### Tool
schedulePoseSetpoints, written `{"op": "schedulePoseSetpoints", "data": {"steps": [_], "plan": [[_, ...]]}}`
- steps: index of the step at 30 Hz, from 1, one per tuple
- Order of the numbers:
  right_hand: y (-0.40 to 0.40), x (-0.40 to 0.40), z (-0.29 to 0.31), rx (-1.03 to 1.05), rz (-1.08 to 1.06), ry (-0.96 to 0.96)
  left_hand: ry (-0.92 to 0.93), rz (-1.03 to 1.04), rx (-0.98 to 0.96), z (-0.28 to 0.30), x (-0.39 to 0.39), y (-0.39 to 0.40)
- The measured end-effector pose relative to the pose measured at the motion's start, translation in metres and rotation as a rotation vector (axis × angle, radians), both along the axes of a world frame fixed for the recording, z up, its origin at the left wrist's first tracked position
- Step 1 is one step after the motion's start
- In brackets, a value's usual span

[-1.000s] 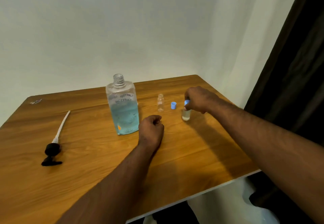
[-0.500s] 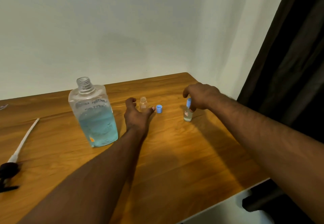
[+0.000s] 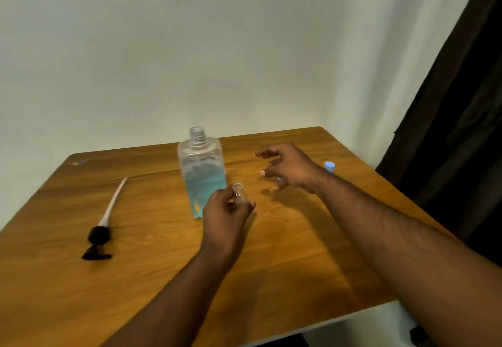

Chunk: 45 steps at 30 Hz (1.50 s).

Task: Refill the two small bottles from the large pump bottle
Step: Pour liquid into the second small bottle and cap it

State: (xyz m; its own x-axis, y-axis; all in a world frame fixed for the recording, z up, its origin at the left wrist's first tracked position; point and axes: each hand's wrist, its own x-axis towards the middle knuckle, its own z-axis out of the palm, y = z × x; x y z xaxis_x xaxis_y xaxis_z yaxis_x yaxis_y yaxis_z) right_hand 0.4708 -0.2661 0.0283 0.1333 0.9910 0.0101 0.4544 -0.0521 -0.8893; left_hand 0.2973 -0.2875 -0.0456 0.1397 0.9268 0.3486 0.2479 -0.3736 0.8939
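The large pump bottle stands uncapped mid-table, about half full of blue liquid. My left hand is just in front of it, lifted off the table and shut on a small clear uncapped bottle. My right hand hovers to the right with its fingers spread and nothing in them. A bit of blue beneath its fingers looks like the loose cap. The second small bottle, wearing a blue cap, stands behind my right wrist, mostly hidden.
The removed black pump head with its white tube lies at the left of the wooden table. A small clear scrap sits at the far left corner. A dark curtain hangs at the right.
My left hand has taken the uncapped small bottle and lifted it toward me. My right hand has let go of the capped bottle, opened, and moved left over the loose cap.
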Motion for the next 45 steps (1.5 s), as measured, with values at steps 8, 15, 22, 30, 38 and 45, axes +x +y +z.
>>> {"op": "schedulePoseSetpoints", "data": {"steps": [8, 15, 22, 30, 38, 45], "plan": [[0.011, -0.114, -0.019, 0.093, -0.088, 0.655, -0.079, 0.118, 0.067, 0.008, -0.098, -0.005], [0.030, -0.193, -0.042, 0.393, -0.552, 0.168, -0.114, 0.276, 0.064, 0.015, -0.127, 0.024], [0.058, -0.195, -0.038, 0.325, -0.654, 0.056, -0.100, 0.256, 0.075, 0.021, -0.125, 0.034], [0.059, -0.149, -0.038, 0.421, -0.419, 0.019, -0.182, 0.157, 0.000, 0.034, -0.120, 0.030], [0.021, -0.095, -0.014, 0.615, -0.110, -0.400, -0.100, -0.136, -0.044, 0.057, -0.107, 0.013], [-0.005, -0.063, 0.017, 0.735, 0.027, -0.667, -0.140, -0.226, -0.071, 0.076, -0.099, -0.009]]}}
